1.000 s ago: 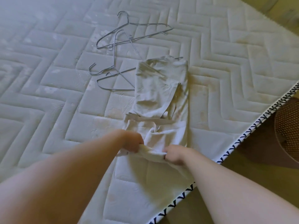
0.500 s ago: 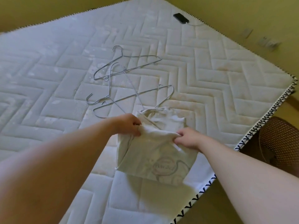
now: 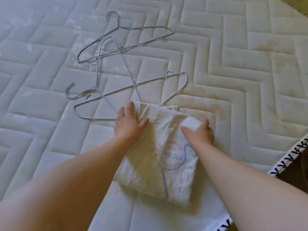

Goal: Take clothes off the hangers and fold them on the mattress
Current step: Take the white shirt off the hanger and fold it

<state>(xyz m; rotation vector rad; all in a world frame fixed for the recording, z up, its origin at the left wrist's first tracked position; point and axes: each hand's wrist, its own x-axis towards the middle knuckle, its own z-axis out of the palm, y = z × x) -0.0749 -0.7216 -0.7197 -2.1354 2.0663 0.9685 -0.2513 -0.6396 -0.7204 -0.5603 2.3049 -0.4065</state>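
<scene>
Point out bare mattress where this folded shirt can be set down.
Bare quilted white mattress lies right of the thin wire hangers, up to the patterned edge trim, and left of the folded white printed shirt. Crowded: beyond the shirt, where hangers overlap.

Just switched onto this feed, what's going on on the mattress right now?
A person is folding a white garment with a printed logo on the mattress. It lies folded into a compact rectangle. The left hand presses flat on its far left corner. The right hand rests on the far right corner with a bulge of cloth by the thumb; whether it pinches is unclear. Bare wire hangers lie just beyond.
</scene>
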